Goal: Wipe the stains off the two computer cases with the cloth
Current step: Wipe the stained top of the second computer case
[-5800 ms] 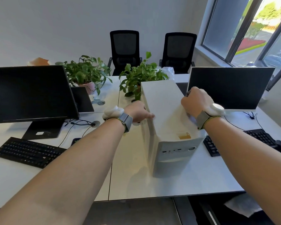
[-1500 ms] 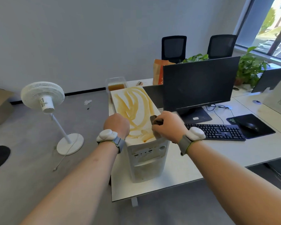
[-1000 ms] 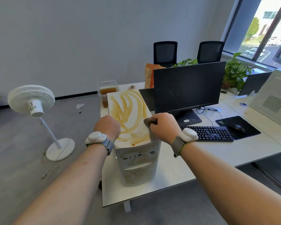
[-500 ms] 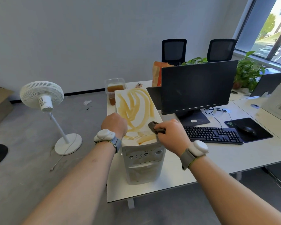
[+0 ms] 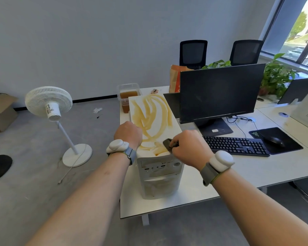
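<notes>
My right hand (image 5: pixel 188 148) grip is clamped on the cloth (image 5: pixel 168 143), pressing it onto the stained computer case (image 5: pixel 155 132) standing on the tabletop (image 5: pixel 256 167); my left hand (image 5: pixel 128 134) grips its edge to steady it.

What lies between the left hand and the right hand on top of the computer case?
In the head view, only the case top with brown stains lies between the left hand and the right hand, which holds the cloth.
</notes>
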A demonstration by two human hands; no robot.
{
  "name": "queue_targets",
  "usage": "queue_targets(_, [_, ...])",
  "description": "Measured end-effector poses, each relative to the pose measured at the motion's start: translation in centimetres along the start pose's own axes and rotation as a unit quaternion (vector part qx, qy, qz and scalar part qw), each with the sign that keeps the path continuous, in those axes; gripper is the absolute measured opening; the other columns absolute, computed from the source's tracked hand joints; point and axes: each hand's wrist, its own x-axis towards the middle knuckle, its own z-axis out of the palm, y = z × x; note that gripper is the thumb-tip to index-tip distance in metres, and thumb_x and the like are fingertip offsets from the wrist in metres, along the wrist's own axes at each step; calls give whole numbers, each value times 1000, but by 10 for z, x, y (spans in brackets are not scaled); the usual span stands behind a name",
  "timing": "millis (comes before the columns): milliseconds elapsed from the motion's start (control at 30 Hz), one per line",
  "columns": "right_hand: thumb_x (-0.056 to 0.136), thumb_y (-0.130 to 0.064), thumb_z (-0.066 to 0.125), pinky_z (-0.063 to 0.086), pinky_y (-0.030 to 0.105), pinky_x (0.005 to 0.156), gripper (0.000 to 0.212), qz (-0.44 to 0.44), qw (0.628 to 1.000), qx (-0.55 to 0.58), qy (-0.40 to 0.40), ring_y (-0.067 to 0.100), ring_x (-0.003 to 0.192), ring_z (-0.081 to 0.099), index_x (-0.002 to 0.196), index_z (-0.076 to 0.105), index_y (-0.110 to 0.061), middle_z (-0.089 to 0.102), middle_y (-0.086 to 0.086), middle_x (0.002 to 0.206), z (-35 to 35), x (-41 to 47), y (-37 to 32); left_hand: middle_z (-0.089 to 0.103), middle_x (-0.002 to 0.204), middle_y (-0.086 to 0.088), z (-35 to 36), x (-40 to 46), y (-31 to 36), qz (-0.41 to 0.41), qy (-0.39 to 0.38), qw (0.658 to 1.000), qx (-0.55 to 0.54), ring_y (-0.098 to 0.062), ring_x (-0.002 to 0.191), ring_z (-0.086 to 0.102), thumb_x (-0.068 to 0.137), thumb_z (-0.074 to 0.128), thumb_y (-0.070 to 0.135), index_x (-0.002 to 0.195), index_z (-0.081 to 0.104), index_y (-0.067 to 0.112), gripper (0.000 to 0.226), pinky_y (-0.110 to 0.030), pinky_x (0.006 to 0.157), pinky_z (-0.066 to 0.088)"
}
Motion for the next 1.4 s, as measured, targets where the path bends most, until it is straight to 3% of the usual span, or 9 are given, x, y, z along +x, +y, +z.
queue_targets(200, [84,-11,61,54,36,82,36,-37,998,25,32,24,101,57,113,78,-23,73,3,104,18,-18,-11,57,68,-9,0,0,-1,-5,0,1000,-3,-22,57,50,100,46,16,68,52,10,33,-29,52,36])
queue_targets(333, [81,-18,58,45,27,65,26,34,997,-48,50,19,77,55,93,80,-25,63,3,88,13,-13,-14,55,67,-8,-2,-1,1,-6,-1,1000,0,-22,56,49,99,45,15,68,51,10,32,-29,55,38])
queue_targets(400, [82,-19,56,43,30,61,22,-36,995,-31,93,17,77,48,87,77,-20,64,-1,78,16,-15,-19,57,69,-9,-2,0,1,-3,-6,1000,-1,-22,56,49,99,45,15,69,51,10,32,-29,56,38])
queue_targets(567, [81,-17,47,47,26,74,30,-195,979,-24,60,21,80,47,94,74,-19,72,-11,96,46,-37,-17,54,66,-7,-3,-1,0,0,-5,1000,13,-22,56,48,100,45,17,68,51,10,33,-29,55,37])
queue_targets(767, [82,-14,58,42,29,63,18,-37,995,-57,74,19,83,44,85,75,-18,55,-5,68,18,-20,-10,53,67,-8,-5,-3,2,-1,-9,1000,14,-22,56,47,100,45,15,68,49,11,32,-31,58,39])
queue_targets(933, [78,-9,61,50,34,66,9,-33,993,-23,111,23,78,46,72,66,-14,66,-2,73,35,-26,-9,55,69,-10,-5,-2,2,0,-19,1000,5,-24,57,49,98,45,14,69,50,9,30,-32,60,42])
queue_targets(1067, [84,-15,57,55,35,77,31,-25,999,9,28,25,92,58,104,79,-26,66,4,95,21,-19,-16,53,66,-9,-5,-2,2,2,-14,1000,-2,-24,57,48,99,45,13,68,50,8,32,-32,58,41])
queue_targets(1267, [90,-16,56,36,28,69,12,22,997,-14,72,20,98,47,90,68,-17,56,-7,78,27,-14,-17,53,70,-9,0,1,-2,6,-6,1000,-29,-27,64,51,102,43,14,68,50,8,35,-34,61,40])
queue_targets(1400, [88,-14,56,43,30,68,20,9,997,34,63,23,94,52,96,74,-20,54,0,79,28,-9,-23,50,67,-8,2,3,-4,-6,-9,998,-59,-29,66,51,102,43,13,67,49,8,35,-33,61,38])
